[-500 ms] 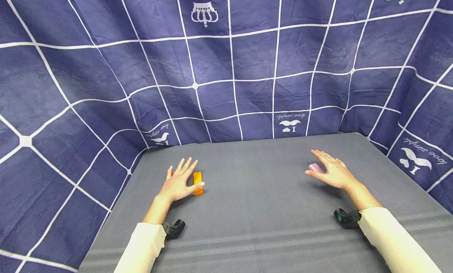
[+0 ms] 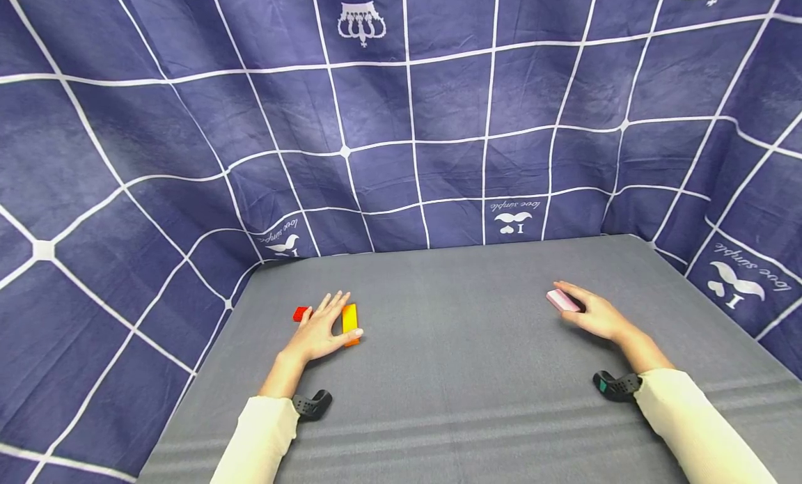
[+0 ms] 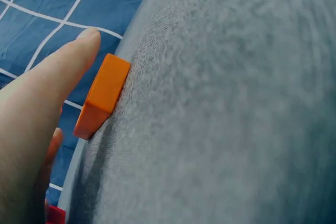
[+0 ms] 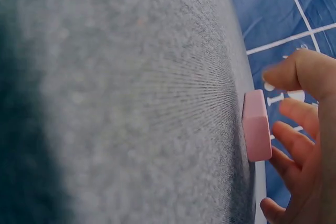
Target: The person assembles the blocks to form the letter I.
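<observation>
My left hand hovers beside a yellow-and-orange block, fingers stretched forward and thumb reaching across the block's near end. From the left wrist, the thumb and the orange side of the block show a gap between them. Just beyond the left fingertips lies a small red block, partly covered by a finger. On the other side, my right hand is around a pink block, thumb and fingers bent loosely about it. In the right wrist view the thumb stands apart from the pink block, with the fingers behind it.
A grey cloth covers the table, with creases along its near part. Dark blue curtains with white grid lines rise behind it and at both sides. Each wrist wears a black band, the left one and the right one.
Both hands have come lower and nearer to the blocks. The right fingers have closed in somewhat around the pink block. More of the red block shows past the left hand.
</observation>
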Demonstrator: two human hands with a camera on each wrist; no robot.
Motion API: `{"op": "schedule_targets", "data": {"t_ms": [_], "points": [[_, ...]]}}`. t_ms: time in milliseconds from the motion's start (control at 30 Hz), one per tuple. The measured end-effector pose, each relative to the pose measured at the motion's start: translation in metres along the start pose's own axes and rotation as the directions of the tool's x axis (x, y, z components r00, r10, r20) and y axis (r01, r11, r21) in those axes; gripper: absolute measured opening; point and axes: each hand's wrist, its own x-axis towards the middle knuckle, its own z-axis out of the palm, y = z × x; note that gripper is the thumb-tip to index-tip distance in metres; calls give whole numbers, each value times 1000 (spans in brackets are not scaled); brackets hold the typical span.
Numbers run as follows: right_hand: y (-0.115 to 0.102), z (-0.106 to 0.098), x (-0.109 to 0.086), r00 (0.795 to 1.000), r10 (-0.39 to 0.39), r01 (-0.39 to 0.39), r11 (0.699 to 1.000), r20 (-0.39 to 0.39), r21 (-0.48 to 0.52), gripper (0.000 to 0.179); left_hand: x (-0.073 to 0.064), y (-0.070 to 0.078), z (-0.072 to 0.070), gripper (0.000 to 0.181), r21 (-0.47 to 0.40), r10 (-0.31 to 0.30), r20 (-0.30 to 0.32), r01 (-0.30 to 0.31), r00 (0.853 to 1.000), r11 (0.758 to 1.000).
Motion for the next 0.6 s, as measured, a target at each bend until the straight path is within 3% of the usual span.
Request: {"op": "schedule_targets", "data": {"t_ms": [233, 600], "points": [[1, 4, 2, 999, 25, -26, 1000, 28, 18, 57, 0, -1, 5, 88, -31, -7, 8, 7, 1000, 999], [8, 11, 0, 997, 56, -54, 998, -61, 25, 55, -3, -4, 12, 85, -102, 19, -7, -19, 1000, 995]]}}
